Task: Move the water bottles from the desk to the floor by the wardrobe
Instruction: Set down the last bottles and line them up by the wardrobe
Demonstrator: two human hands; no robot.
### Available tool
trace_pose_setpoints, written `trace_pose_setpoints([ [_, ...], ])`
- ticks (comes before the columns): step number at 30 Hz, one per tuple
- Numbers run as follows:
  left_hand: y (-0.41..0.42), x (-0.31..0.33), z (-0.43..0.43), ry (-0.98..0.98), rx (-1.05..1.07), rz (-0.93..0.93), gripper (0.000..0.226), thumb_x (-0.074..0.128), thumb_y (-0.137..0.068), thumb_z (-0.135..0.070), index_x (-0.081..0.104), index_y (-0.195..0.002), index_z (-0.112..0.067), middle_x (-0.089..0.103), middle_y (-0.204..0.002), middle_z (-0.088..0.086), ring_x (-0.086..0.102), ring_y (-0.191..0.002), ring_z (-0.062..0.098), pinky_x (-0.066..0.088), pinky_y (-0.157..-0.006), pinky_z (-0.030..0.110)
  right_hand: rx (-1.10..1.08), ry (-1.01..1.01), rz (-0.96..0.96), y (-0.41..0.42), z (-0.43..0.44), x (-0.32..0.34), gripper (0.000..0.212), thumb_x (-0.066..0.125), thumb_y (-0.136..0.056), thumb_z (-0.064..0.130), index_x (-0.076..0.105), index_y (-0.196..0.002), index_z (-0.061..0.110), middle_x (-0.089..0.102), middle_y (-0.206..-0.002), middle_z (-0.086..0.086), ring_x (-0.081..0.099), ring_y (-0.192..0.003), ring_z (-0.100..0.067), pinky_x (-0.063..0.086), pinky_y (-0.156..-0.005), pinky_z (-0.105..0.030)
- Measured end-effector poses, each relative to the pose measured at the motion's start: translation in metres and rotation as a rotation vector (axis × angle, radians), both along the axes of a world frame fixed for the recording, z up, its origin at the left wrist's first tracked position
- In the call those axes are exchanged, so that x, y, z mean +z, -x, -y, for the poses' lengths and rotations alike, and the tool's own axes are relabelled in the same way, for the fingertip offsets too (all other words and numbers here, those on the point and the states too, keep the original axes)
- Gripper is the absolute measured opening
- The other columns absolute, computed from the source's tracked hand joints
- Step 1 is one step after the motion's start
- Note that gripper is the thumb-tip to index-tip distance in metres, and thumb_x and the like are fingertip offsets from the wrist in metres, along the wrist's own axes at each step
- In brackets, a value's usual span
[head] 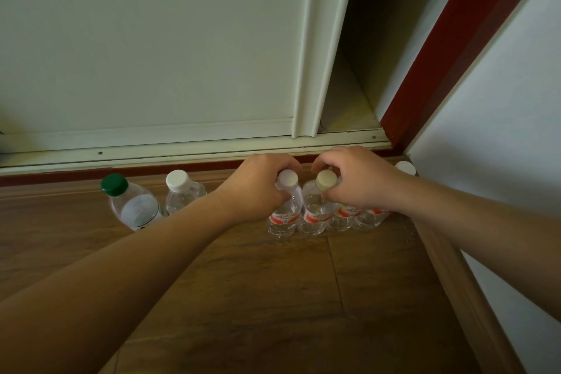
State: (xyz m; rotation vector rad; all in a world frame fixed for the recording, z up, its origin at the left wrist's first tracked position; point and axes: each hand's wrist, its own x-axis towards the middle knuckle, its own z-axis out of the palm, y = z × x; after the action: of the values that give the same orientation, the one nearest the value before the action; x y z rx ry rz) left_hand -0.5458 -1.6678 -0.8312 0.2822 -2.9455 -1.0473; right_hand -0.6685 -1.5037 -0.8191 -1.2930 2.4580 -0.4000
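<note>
A: A brown wooden floor (273,297) is filling the near part of the view, and two bare forearms are reaching across it.

B: What are the hands doing?

A: The left hand (258,188) is closing around the neck of a white-capped bottle (283,212) with a red label. The right hand (355,182) is curling its fingers around the neck of a cream-capped bottle (317,209), touching the first. Both bottles are standing upright on the floor.

B: And the others?

A: More red-labelled bottles are showing under the right wrist, running toward the corner, where another white cap (405,167) is peeking out. Left of the hands, a plain white-capped bottle (182,194) and a green-capped bottle (130,203) are standing. Behind them all, the pale wardrobe (151,39) is standing with its sliding door partly open.
</note>
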Motion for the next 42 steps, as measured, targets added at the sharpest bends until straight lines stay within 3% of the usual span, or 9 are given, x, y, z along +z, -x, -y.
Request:
trace_pose_setpoints([
  [9, -0.0015, -0.0013, 0.0001, 0.0, 0.014, -0.009, 0.041, 0.074, -0.083, -0.015, 0.062, -0.12, -0.029, 0.064, -0.109, -0.013, 0.056, -0.096, 0.003, 0.047, -0.083, 0.021, 0.0, -0.012, -0.003, 0.0004, -0.0002, 0.0002, 0.042, 0.077, -0.077, 0.029, 0.064, -0.117, 0.028, 0.063, -0.105, 0.013, 0.058, -0.094, -0.007, 0.052, -0.08, -0.033],
  [31, -0.0001, -0.0048, 0.0007, -0.018, 0.026, -0.001, 0.034, 0.074, -0.083, -0.017, 0.063, -0.113, -0.028, 0.063, -0.102, -0.014, 0.055, -0.088, -0.003, 0.043, -0.072, 0.013, 0.022, -0.001, -0.046, -0.002, -0.0006, -0.0024, 0.032, 0.074, -0.078, 0.026, 0.067, -0.109, 0.027, 0.063, -0.1, 0.013, 0.058, -0.092, -0.009, 0.05, -0.077, -0.03],
  [42, -0.0019, -0.0029, 0.0024, -0.035, 0.032, 0.001, 0.033, 0.074, -0.083, -0.017, 0.064, -0.113, -0.028, 0.064, -0.102, -0.014, 0.057, -0.09, -0.001, 0.047, -0.075, 0.017, 0.014, 0.0, -0.037, -0.0025, 0.002, -0.003, 0.036, 0.074, -0.078, 0.027, 0.067, -0.113, 0.027, 0.064, -0.103, 0.013, 0.058, -0.093, -0.008, 0.052, -0.081, -0.034],
])
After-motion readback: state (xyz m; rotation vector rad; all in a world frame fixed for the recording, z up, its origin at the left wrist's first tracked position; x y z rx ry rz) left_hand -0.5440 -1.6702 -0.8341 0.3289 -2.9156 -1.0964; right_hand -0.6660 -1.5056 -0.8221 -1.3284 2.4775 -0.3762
